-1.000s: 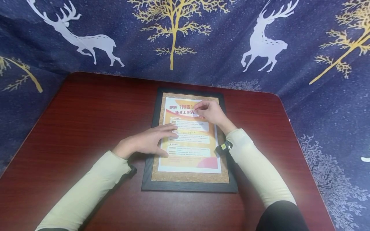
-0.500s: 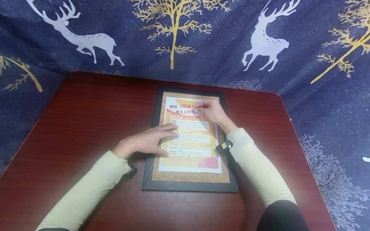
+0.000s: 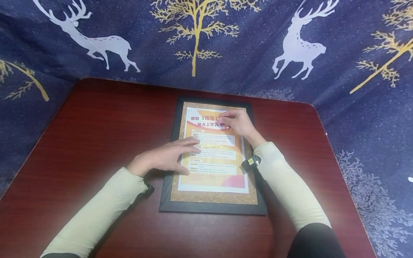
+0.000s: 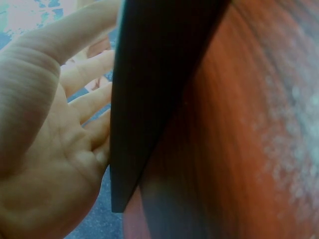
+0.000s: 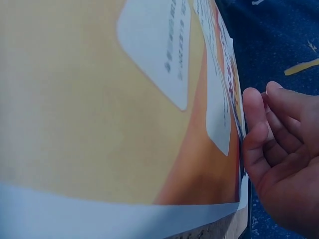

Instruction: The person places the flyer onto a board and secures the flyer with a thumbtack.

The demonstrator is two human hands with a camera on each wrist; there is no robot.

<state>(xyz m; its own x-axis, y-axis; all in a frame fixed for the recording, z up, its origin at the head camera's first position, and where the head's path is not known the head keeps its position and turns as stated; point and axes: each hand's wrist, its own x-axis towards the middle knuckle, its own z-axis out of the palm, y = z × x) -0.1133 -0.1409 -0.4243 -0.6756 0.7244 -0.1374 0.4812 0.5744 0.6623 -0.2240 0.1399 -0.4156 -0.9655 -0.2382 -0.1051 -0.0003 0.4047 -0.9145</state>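
A printed poster (image 3: 209, 181) in yellow, orange and white lies on the cork board (image 3: 206, 197) of a dark frame (image 3: 213, 208). Reaching over the frame's left side, my left hand (image 3: 171, 154) has its fingers spread over the poster's left part. The left wrist view shows the open palm of that left hand (image 4: 65, 159) beside the dark frame edge (image 4: 144, 99). My right hand (image 3: 238, 123) is at the poster's upper right, thumb and fingertips drawn together over the title. In the right wrist view, the right hand's fingers (image 5: 255, 107) are curled near the paper; nothing is visible between them.
The frame lies on a reddish-brown wooden table (image 3: 106, 125). Behind it hangs a dark blue cloth (image 3: 155, 53) printed with white deer and golden trees. Pale sleeves (image 3: 100, 211) cover both forearms, with a small dark device (image 3: 251, 163) at each wrist.
The head view has shifted slightly, so everything sits a little further right. Both hands keep nearly the same place on the poster; no clear movement of the frame shows.
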